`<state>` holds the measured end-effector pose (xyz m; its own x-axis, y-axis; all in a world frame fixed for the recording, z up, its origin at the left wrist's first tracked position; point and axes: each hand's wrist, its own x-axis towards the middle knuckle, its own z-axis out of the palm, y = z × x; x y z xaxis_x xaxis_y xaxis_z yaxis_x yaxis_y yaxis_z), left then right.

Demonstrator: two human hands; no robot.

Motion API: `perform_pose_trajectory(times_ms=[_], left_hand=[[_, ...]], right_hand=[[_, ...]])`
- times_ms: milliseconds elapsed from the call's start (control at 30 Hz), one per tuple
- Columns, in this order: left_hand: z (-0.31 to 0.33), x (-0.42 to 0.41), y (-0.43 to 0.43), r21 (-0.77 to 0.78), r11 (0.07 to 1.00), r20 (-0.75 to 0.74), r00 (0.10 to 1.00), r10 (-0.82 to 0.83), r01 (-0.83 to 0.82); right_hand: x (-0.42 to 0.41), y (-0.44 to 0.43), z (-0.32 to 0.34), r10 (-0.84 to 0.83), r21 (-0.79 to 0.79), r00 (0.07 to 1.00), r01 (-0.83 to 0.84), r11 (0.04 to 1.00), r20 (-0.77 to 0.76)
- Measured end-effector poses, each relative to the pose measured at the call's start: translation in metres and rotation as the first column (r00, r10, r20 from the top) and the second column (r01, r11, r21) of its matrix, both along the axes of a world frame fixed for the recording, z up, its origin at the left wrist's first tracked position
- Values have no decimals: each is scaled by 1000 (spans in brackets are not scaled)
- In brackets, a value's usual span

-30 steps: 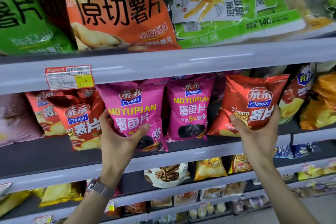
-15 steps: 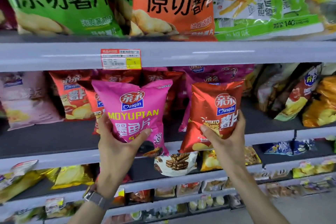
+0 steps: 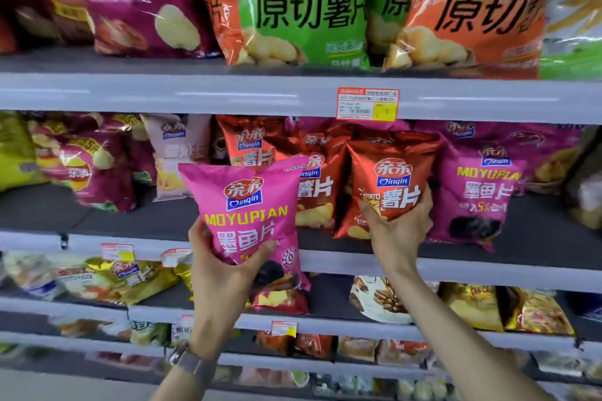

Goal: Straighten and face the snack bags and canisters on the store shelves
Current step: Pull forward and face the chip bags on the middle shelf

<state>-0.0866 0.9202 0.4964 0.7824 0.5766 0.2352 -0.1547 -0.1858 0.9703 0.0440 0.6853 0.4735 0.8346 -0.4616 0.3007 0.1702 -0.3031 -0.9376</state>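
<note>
My left hand (image 3: 224, 267) grips the lower part of a pink Moyupian bag (image 3: 250, 218), held upright in front of the middle shelf's edge (image 3: 488, 270). My right hand (image 3: 399, 225) grips the bottom of a red potato chip bag (image 3: 387, 179) that stands on the middle shelf beside other red bags (image 3: 312, 185). To its right a second pink Moyupian bag (image 3: 482, 185) stands on the same shelf.
Large green (image 3: 303, 6) and orange (image 3: 472, 10) chip bags fill the top shelf. A price tag (image 3: 367, 104) hangs on that shelf's front rail. Purple and yellow bags (image 3: 81, 166) crowd the middle shelf's left. Lower shelves hold more small snack packs (image 3: 387, 299).
The view has swung left. My right hand has carried the red bag back onto the middle shelf among the red bags. The left hand has drawn the pink bag out in front of the shelf.
</note>
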Motion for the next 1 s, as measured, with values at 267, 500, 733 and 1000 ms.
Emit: perform_pose_trajectory(times_ms=[267,500,733,1000], left_hand=[[-7,-7,5,-13,999,-23,999,-40,40],[-3,0,-17,-16,990,-17,990,-142,141],[1,17,-43,-15,977,-30,977,-213,213],[11,36,-95,-6,950,-44,949,-311,311]], right_hand=[[15,13,-8,-92,-113,995,87,990,-36],[11,17,-10,-99,-159,994,90,983,-50],[-23,-4,3,31,-68,997,-35,997,-65],[-91,-39,7,303,-241,952,-305,921,-48]])
